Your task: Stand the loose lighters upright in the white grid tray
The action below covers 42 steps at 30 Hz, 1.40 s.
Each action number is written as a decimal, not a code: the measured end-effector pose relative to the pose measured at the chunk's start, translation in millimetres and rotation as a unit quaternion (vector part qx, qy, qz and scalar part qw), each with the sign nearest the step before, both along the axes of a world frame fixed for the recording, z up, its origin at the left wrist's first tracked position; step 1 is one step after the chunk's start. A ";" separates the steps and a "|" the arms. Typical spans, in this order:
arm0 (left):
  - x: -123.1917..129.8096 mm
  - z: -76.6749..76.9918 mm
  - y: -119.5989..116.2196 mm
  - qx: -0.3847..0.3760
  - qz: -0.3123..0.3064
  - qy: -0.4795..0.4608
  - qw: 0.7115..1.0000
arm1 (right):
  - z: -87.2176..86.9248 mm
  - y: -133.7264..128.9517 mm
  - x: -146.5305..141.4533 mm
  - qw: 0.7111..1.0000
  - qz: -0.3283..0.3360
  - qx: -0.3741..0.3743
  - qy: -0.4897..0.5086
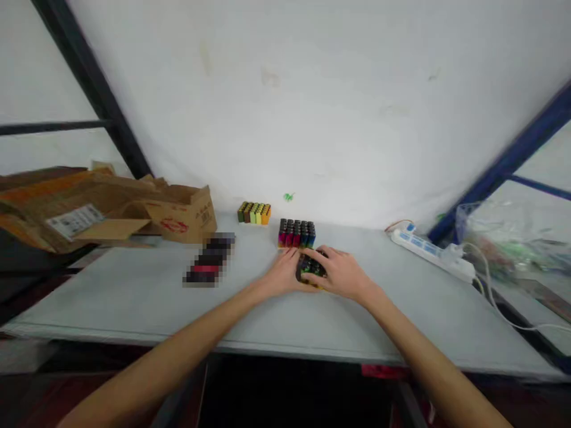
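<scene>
My left hand (284, 274) and my right hand (342, 274) are closed around the two sides of a tight cluster of upright lighters (311, 266) with dark tops and some green and yellow showing. The fingers cover much of this cluster. Just behind my hands stands a block of black-topped lighters (296, 234), with pink, red and blue bodies in rows. Farther back and to the left is another block of lighters (254, 213) in dark green, brown, yellow and orange.
The grey-white table (178, 312) meets a white wall. Opened cardboard boxes (182, 215) stand at the left. A dark pixelated object (209, 260) lies left of my hands. On the right are a white power strip (430, 252), its cable, and clear plastic bags (499, 229).
</scene>
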<state>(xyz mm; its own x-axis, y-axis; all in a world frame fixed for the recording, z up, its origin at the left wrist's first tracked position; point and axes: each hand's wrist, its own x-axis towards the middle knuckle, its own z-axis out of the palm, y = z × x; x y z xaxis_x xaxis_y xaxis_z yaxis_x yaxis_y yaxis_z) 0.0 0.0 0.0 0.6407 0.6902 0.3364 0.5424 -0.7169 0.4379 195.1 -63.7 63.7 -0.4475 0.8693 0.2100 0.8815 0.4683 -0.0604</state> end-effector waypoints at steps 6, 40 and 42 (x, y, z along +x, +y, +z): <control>-6.1 -2.0 2.8 -0.020 0.008 0.039 0.999 | 19.8 -3.7 1.6 0.995 0.063 -0.064 0.029; -1.1 11.4 15.7 -0.085 -0.011 -0.045 0.995 | 18.5 22.9 -5.9 0.995 -0.058 -0.079 0.011; 0.4 11.8 13.2 -0.090 -0.007 -0.073 0.993 | 20.1 33.2 2.1 0.994 -0.048 -0.087 0.039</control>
<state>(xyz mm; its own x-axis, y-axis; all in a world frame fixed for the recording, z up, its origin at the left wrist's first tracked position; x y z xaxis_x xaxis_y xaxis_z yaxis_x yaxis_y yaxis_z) 0.4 13.2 11.8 0.6048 0.7387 0.2975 0.4539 -0.6267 0.6334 197.1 -30.5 83.8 -0.3482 0.9337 0.0835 0.9115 0.3580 -0.2024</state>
